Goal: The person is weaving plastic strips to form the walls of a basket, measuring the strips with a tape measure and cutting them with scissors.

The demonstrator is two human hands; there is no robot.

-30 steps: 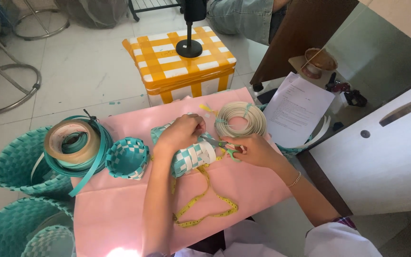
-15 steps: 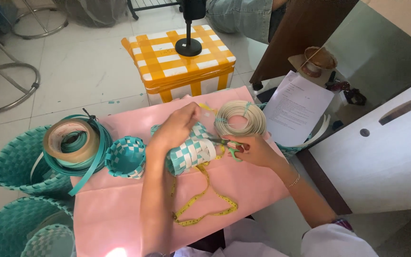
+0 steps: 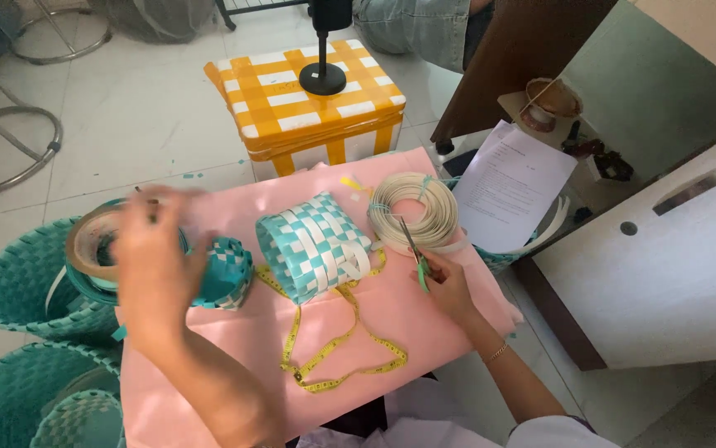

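On pink table, right hand (image 3: 445, 286) grips scissors (image 3: 413, 249) (tips pointing away); left hand (image 3: 155, 261) blurred, fingers prob. open.

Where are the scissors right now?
In the head view, the scissors are in the right hand, blades toward the cream strip coil, right of the teal-and-white woven basket.

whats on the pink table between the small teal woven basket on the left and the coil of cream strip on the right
In the head view, a teal-and-white woven basket lies on its side between the small teal basket and the cream coil, with a yellow tape measure trailing from under it.
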